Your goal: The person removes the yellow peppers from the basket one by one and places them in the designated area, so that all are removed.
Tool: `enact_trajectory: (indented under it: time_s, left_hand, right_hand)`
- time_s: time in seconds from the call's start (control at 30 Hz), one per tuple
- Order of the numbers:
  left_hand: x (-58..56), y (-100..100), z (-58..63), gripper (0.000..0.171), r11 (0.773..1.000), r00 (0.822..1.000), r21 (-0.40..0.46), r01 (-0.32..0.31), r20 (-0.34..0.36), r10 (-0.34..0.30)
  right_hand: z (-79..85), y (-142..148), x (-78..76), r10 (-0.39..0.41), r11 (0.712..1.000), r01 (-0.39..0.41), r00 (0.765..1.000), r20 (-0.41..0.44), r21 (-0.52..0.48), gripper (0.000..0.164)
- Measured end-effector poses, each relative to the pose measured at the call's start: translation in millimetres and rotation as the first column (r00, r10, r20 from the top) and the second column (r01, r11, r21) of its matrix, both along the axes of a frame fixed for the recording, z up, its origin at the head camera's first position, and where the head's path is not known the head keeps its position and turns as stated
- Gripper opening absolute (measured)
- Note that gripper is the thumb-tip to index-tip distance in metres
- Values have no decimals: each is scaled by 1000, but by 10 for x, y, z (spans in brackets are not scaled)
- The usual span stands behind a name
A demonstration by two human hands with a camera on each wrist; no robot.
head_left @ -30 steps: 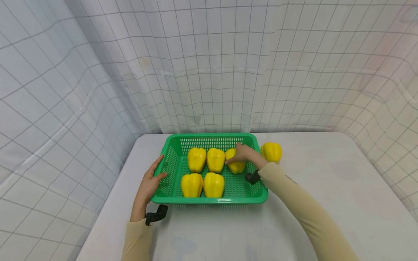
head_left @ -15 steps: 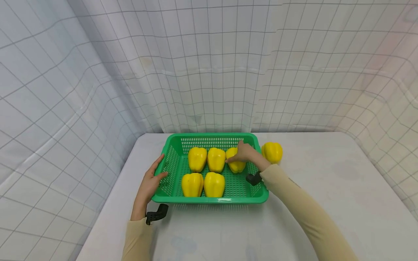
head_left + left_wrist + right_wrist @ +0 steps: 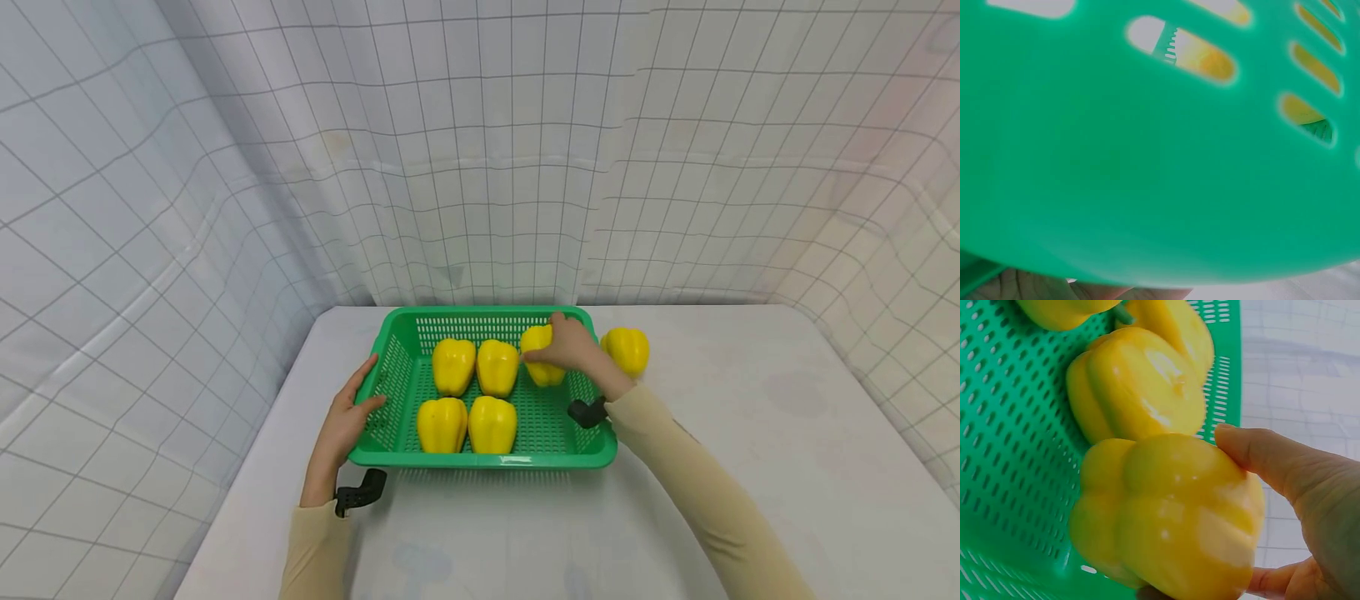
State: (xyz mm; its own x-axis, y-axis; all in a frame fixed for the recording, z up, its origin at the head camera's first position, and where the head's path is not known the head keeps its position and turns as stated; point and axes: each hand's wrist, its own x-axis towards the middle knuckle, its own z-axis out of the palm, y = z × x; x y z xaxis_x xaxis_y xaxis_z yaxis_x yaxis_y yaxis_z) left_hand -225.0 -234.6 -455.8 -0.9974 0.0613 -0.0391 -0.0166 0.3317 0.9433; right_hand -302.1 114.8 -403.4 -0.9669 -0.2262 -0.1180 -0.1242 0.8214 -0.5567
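A green plastic basket (image 3: 480, 460) with slotted walls stands on the table. My left hand (image 3: 342, 423) holds its left side, thumb over the rim and fingers along the outside. In the left wrist view the basket wall fills most of the picture. At the basket's back right corner my right hand (image 3: 576, 346) grips a yellow bell pepper (image 3: 1179, 512) between thumb and fingers, a little above the basket floor. Several other yellow bell peppers sit inside: a back pair (image 3: 453, 367) to the left of the held one, and a front pair (image 3: 492, 425).
One more yellow bell pepper (image 3: 628, 350) lies on the white table (image 3: 750, 400), just outside the basket's right wall. A white gridded curtain (image 3: 495, 167) encloses the back and both sides.
My right hand has raised the bell pepper slightly, away from the basket floor. The left hand and the other peppers keep their places.
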Motion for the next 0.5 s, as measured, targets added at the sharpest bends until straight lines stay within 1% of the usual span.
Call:
enact_trajectory:
  time_s: [0.13, 0.3, 0.5]
  left_hand:
    - [-5, -1, -3, 66, 1000, 1000, -3, -1, 1, 1]
    - [-2, 1, -5, 65, 1000, 1000, -4, 2, -4, -2]
    - [-4, 0, -5, 65, 1000, 1000, -5, 3, -7, -3]
  right_hand:
    - [36, 18, 35, -18, 999, 17, 999, -44, -31, 83]
    - [59, 57, 53, -48, 995, 40, 995, -90, -92, 83]
    - [90, 114, 73, -132, 977, 106, 982, -132, -184, 85]
